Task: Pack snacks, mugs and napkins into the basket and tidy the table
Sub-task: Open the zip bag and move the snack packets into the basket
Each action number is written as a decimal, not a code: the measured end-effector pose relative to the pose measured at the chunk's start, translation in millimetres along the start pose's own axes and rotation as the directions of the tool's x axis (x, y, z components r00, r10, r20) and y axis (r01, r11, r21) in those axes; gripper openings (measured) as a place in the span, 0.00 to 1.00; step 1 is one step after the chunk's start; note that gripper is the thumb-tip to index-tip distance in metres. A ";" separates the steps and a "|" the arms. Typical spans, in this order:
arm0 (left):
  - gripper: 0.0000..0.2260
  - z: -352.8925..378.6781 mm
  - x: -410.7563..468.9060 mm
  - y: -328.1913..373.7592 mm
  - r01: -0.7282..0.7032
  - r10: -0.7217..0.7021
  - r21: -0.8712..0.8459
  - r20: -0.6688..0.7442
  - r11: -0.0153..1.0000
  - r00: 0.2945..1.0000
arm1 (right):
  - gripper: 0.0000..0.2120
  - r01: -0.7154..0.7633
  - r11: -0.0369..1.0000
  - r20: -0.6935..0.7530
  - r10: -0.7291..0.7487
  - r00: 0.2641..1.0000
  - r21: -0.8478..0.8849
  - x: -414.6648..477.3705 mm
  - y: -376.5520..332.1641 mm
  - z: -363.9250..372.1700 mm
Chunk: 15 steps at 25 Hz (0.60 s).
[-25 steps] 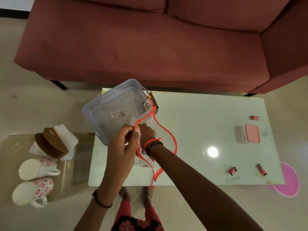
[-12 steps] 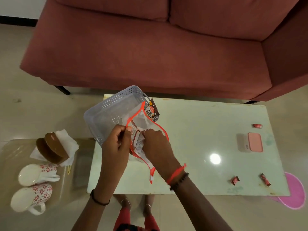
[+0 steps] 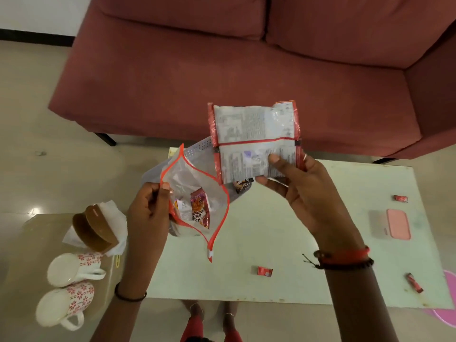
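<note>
My left hand pinches the rim of a clear zip pouch with an orange edge, held open above the table. Snack packets lie inside it. My right hand holds up a strip of two joined red-and-white snack packets over the table's far edge. The grey perforated basket is mostly hidden behind the pouch and the packets. Two white mugs with red flowers lie on the glass side table at the left, beside white napkins in a brown holder.
Small red candies lie on the pale green table: one in the front middle, one at the right, one at the front right. A pink box sits at the right. A red sofa stands behind.
My right hand has come out of the pouch with the strip of snack packets and lifted it up and to the right. My left hand has raised the pouch.
</note>
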<state>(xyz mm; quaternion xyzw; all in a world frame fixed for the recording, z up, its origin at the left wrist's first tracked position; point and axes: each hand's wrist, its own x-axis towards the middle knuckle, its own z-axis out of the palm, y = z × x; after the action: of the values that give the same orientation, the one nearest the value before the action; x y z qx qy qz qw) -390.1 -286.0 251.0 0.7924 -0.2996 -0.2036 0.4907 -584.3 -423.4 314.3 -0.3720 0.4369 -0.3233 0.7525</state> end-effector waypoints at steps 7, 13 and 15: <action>0.08 -22.8 19.0 -10.8 0.048 -0.049 -0.056 -0.024 0.997 0.999 | 0.11 -0.040 0.971 -0.177 -0.002 0.984 -0.234 141.3 69.0 0.4; 0.15 -38.5 39.7 -21.5 0.124 -0.127 -0.137 -0.007 0.983 0.992 | 0.13 -0.197 0.705 -0.265 0.013 0.964 -0.681 250.0 141.9 4.8; 0.17 -40.3 45.2 -23.2 0.127 -0.128 -0.138 0.001 0.982 0.992 | 0.14 -0.221 0.582 -0.277 -0.007 0.961 -0.783 269.7 158.8 0.4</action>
<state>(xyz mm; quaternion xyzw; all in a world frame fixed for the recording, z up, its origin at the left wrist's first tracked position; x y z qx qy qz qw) -325.5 -282.2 246.4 0.7750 -0.2316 -0.2518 0.5313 -448.0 -560.5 68.3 -0.6013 0.6485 -0.0877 0.4585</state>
